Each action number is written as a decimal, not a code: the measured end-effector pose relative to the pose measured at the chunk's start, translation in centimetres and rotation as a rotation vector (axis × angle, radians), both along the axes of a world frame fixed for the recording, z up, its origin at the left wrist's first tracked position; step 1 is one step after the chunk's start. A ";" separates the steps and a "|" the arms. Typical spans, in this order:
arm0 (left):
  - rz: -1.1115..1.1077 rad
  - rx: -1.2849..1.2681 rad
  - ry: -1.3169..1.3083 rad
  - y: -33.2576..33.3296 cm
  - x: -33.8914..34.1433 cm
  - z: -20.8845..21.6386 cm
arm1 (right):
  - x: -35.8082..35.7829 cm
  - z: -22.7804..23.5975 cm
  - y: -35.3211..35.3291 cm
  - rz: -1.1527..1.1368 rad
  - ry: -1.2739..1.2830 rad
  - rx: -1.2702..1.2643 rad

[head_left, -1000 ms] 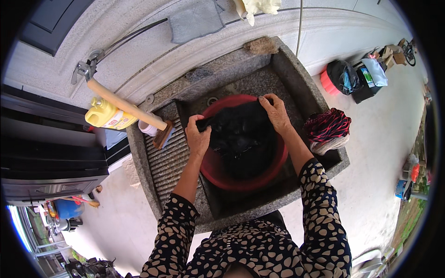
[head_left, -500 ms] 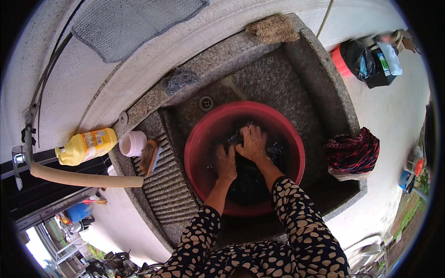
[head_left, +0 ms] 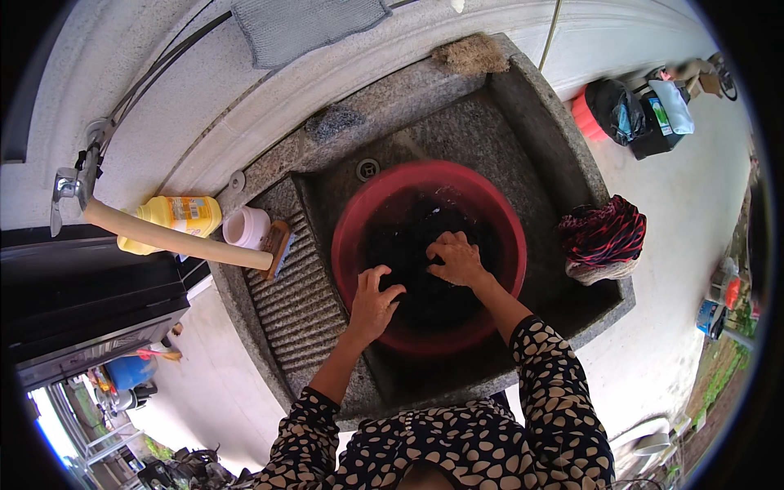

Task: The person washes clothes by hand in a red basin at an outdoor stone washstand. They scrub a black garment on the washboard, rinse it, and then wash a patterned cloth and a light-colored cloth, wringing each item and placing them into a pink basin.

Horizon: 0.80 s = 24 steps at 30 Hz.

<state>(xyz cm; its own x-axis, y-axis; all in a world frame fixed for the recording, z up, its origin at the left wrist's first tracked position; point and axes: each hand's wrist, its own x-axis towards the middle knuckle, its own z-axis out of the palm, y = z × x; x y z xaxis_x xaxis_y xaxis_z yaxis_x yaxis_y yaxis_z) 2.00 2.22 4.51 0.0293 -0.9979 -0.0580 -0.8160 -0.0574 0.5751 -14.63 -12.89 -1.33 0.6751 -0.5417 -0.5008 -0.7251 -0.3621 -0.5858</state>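
Observation:
A red basin stands in a grey stone sink and holds dark, wet-looking contents, perhaps cloth in water. My left hand is raised over the basin's left part, near its rim. Its fingers are bent but apart, with nothing in them. Right of the middle, my right hand hovers close above the dark mass. Its fingers curve down, the thumb stands off from them, and nothing shows in its grip. Whether its fingertips touch the mass is hard to see.
Left of the basin is a ribbed washboard slab. A scrub brush, a pink tub and a yellow bottle stand there, under a tap hose. Bundled red-black cloth lies on the right edge; a fibre scrubber at the back.
Both hands have come up off the dark contents and moved apart. My left hand has shifted left and nearer me, my right slightly right. The view has shifted too.

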 end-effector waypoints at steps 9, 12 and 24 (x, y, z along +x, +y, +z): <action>-0.058 -0.026 0.072 7.2 -1.3 3.2 | -0.1 -0.2 8.6 -0.428 0.155 0.021; -0.066 -0.080 0.175 8.8 -1.4 5.4 | -0.8 -1.9 9.8 -0.500 0.159 -0.016; -0.205 -0.055 -0.050 13.6 3.7 14.4 | -2.9 8.8 2.3 -1.212 -0.521 0.286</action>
<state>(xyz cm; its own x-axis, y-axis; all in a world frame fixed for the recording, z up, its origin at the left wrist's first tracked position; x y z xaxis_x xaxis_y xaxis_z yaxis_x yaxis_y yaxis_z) 5.69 15.83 18.95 -0.1735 -0.9848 -0.0074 -0.8352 0.1432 0.5311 -17.51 -10.58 7.52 -0.0053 -0.8484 -0.5292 -0.1709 0.5222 -0.8355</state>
